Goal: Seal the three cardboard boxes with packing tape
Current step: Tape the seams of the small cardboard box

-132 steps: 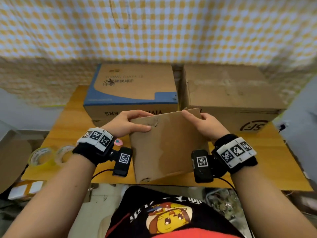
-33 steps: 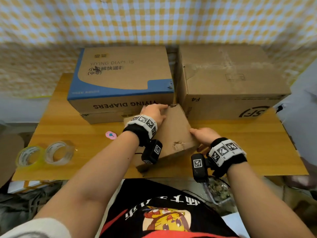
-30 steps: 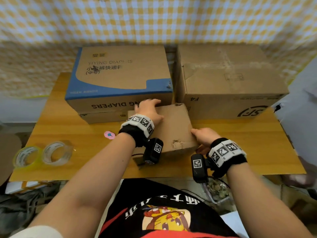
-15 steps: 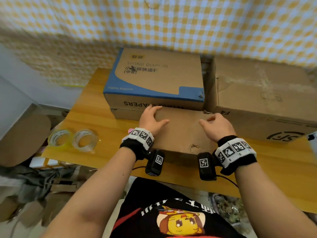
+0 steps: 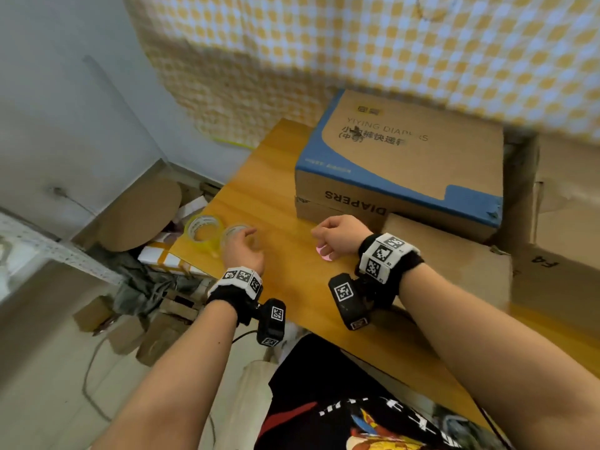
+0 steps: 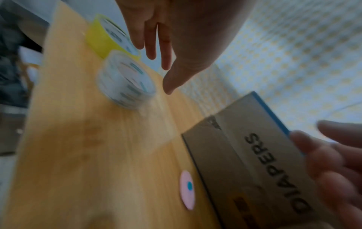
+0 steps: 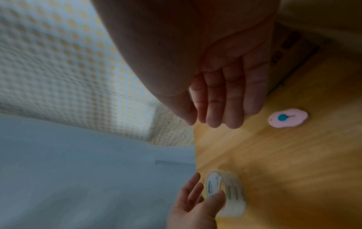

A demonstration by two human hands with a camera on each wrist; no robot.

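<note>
On the wooden table (image 5: pixel 292 293) a clear tape roll (image 5: pixel 234 233) lies next to a yellow roll (image 5: pixel 203 227) near the left edge. My left hand (image 5: pixel 243 245) hovers just over the clear roll (image 6: pixel 127 83) with fingers spread and holds nothing. My right hand (image 5: pixel 334 235) hangs relaxed and empty above a small pink cutter (image 5: pixel 324 254). Further right stand a blue-and-brown diapers box (image 5: pixel 406 157), a small brown box (image 5: pixel 448 264) in front of it, and a large brown box (image 5: pixel 565 222). In the right wrist view the cutter (image 7: pixel 287 117) lies beside my straight fingers (image 7: pixel 225 108).
A checked cloth (image 5: pixel 357 43) hangs behind the table. Left of the table, the floor holds a round cardboard piece (image 5: pixel 139 216), dark cloth and scraps. Bare wood lies between the tape rolls and the boxes.
Both hands have come off the small brown box, which now lies flat on the table. The view has swung left. My left hand has reached the tape rolls; my right hand has moved over the pink cutter.
</note>
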